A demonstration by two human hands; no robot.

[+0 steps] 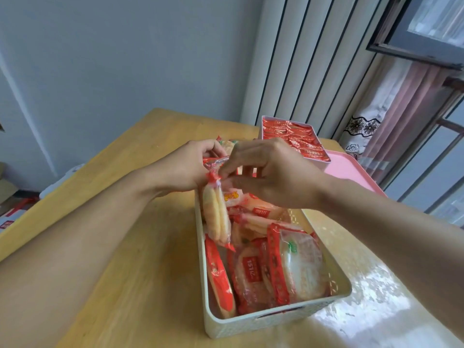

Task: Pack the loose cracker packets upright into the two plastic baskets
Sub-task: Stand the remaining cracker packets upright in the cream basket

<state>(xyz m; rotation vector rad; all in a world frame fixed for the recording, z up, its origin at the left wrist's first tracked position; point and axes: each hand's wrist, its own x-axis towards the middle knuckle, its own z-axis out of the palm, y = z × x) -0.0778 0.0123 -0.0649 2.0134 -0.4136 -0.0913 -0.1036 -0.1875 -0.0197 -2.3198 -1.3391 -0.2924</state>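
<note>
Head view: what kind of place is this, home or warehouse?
Likely a home room, not a warehouse: a wooden table by a plain wall, a patterned curtain beside a window, and one cream basket of cracker packets.

- Tabletop (140,237): light wood, smooth, glossy where window light glares at the near right.
- Near basket (276,320): cream plastic, matt, with a perforated pattern in its walls.
- Cracker packets (296,262): clear and red plastic film, shiny and crinkled.
- Far basket (263,126): pale pink plastic.
- Tray (349,169): pink plastic, smooth, matt.
- Curtain (391,116): thin cloth, lace-patterned hem.
</note>
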